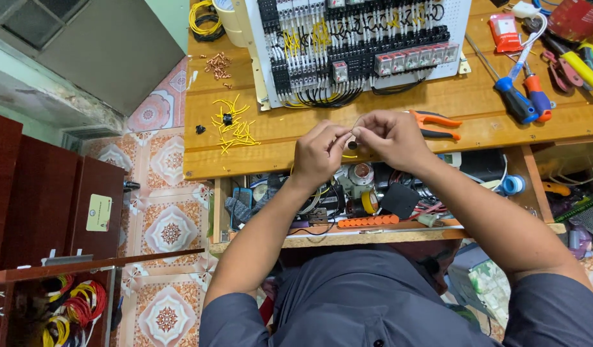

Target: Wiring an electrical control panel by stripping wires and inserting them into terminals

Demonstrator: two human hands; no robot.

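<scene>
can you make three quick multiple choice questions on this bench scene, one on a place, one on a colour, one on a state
1. Where do the orange-handled pliers lie?
A. on the wooden bench just right of the hands
B. on the tiled floor
C. on top of the white panel

2. What colour are the cut wire scraps left of the hands?
A. blue
B. yellow
C. green

3. How do the left hand and right hand stand?
A. flat and open on the bench
B. both gripping a screwdriver
C. fingertips pinched together on a thin wire

Answers:
1 A, the pliers rest on the wooden bench beside the right hand.
2 B, the scraps show bright yellow on the wood.
3 C, both hands meet at the fingertips around a thin wire above the bench edge.
</scene>
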